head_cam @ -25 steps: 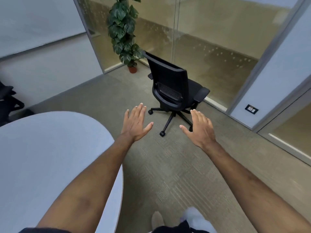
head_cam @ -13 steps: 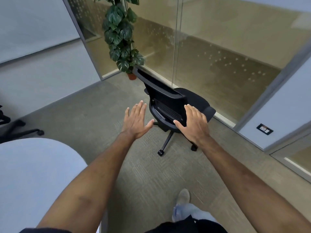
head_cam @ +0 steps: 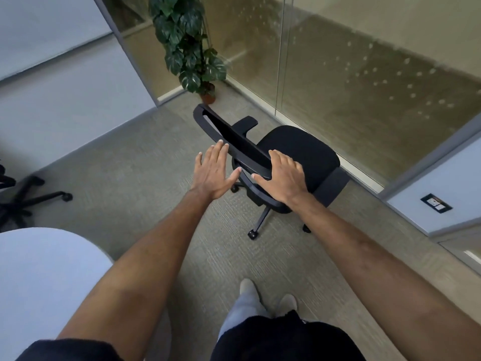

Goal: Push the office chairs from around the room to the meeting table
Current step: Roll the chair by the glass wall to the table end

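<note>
A black office chair (head_cam: 299,149) on castors stands on the carpet by the glass wall, its backrest turned toward me. My right hand (head_cam: 283,178) lies flat over the right end of the backrest's top edge, fingers extended and thumb on the near side. Just left of the backrest, my left hand (head_cam: 216,173) has its fingers spread and its fingertips at the backrest's rim, holding nothing. The rounded end of the white meeting table (head_cam: 39,269) fills the lower left.
A potted plant (head_cam: 187,48) stands in the corner behind the chair. The glass wall (head_cam: 364,74) runs close along the chair's right side. Another black chair's base (head_cam: 26,199) shows at the left edge. A wall socket (head_cam: 437,203) sits low at the right.
I have stepped closer to the chair. Both hands have reached forward; the right one has come down onto the backrest's top edge and the left has arrived at its rim.
</note>
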